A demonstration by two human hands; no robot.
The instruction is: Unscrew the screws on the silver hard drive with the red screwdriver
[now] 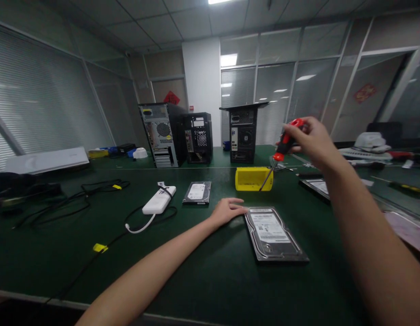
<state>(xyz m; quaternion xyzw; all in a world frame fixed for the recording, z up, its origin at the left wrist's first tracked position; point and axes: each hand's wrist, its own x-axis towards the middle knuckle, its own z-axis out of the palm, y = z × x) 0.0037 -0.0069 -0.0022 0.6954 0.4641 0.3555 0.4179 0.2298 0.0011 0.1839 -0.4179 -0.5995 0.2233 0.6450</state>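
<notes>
My right hand (306,136) grips a red and black screwdriver (283,147) in the air, its shaft slanting down to the left. The tip ends in front of a small yellow open box (243,179); whether it touches the box I cannot tell. A hard drive (271,231) lies flat on the green table, its white label facing up. At its far left corner rests my left hand (226,211), fingers stretched out and fingertips touching the edge. A smaller-looking second hard drive (197,192) lies left of that hand.
A white adapter (159,200) with a cable lies on the left, near loose black cables (85,194). Several computer cases, among them a large tower (162,131) and a black tower (243,136), stand at the back. Another drive (315,185) is partly behind my right arm.
</notes>
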